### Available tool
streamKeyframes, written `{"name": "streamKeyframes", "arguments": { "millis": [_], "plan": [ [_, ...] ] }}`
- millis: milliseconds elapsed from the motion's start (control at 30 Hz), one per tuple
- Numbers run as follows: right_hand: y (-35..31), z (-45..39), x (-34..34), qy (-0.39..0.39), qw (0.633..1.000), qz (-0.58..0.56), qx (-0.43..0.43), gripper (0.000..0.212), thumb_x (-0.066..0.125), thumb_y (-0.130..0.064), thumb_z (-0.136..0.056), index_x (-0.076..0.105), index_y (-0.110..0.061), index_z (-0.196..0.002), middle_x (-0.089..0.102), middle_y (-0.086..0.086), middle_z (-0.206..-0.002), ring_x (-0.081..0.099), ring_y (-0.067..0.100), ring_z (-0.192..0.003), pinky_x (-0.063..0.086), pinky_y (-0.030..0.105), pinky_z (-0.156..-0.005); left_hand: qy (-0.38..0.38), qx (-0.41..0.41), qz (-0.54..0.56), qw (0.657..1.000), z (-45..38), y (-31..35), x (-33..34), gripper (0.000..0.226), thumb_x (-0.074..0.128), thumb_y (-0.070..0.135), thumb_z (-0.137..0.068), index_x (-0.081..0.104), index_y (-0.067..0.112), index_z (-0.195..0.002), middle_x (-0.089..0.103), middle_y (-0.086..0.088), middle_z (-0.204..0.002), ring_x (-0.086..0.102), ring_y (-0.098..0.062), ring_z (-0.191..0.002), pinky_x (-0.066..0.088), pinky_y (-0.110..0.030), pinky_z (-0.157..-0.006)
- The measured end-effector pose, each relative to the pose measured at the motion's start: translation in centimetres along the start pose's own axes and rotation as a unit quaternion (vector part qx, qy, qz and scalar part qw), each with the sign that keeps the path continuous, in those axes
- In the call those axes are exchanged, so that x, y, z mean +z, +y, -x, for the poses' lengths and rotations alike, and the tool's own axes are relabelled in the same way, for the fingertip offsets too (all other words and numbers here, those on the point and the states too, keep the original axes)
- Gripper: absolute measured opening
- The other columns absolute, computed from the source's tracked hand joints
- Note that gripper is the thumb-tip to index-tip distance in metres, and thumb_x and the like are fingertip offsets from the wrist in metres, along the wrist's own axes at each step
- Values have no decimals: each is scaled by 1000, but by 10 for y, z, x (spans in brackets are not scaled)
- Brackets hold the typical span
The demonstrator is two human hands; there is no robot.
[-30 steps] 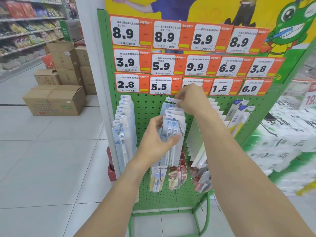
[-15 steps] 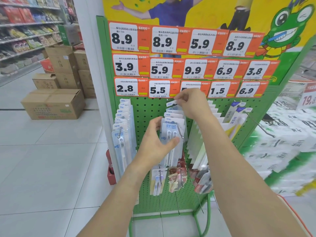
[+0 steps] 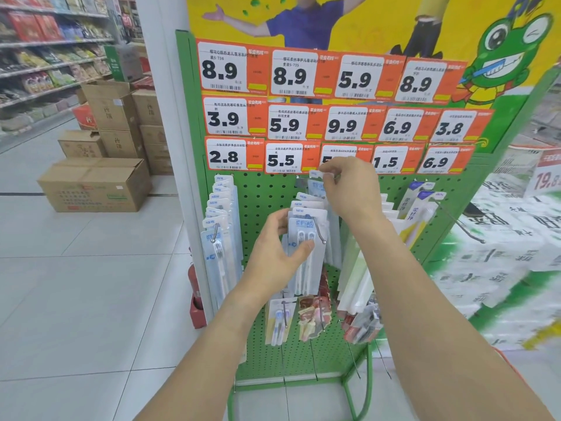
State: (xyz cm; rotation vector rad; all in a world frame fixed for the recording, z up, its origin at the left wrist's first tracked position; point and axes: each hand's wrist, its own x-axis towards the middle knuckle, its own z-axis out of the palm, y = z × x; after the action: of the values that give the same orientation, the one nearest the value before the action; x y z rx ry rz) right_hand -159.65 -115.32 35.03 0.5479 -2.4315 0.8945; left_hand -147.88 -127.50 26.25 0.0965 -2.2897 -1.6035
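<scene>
With the left hand clamping the front toothbrush packs between thumb and curled fingers and the right hand pinching the rear pack at its fingertips, an off-line tug could snag the hook beside the left thumb, spilling packs.
</scene>
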Motion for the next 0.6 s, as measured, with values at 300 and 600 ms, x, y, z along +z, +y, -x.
{"name": "streamKeyframes", "arguments": {
  "millis": [300, 600],
  "plan": [
    [-9, 8, -14, 69, 997, -24, -1, 21, 65, -8, -86, 80, -10, -100, 78, 3, -94, 68, 18, -83, 50, 26, -82, 2, -10, 15, 1000, 6, 10, -1, 76, 75, 24, -90, 30, 26, -151, 46, 25, -131, 45, 4, -127, 34, -21, -107],
    [-11, 38, -39, 190, 977, -88, -29, 14, 68, -10, -81, 78, -14, -89, 72, -1, -79, 67, 16, -67, 54, 30, -76, 200, 121, 97, 967, 31, 38, -2, 48, 57, 11, -80, 54, 12, -128, 59, 2, -128, 52, -9, -125, 41, -31, -108]
  ]
}}
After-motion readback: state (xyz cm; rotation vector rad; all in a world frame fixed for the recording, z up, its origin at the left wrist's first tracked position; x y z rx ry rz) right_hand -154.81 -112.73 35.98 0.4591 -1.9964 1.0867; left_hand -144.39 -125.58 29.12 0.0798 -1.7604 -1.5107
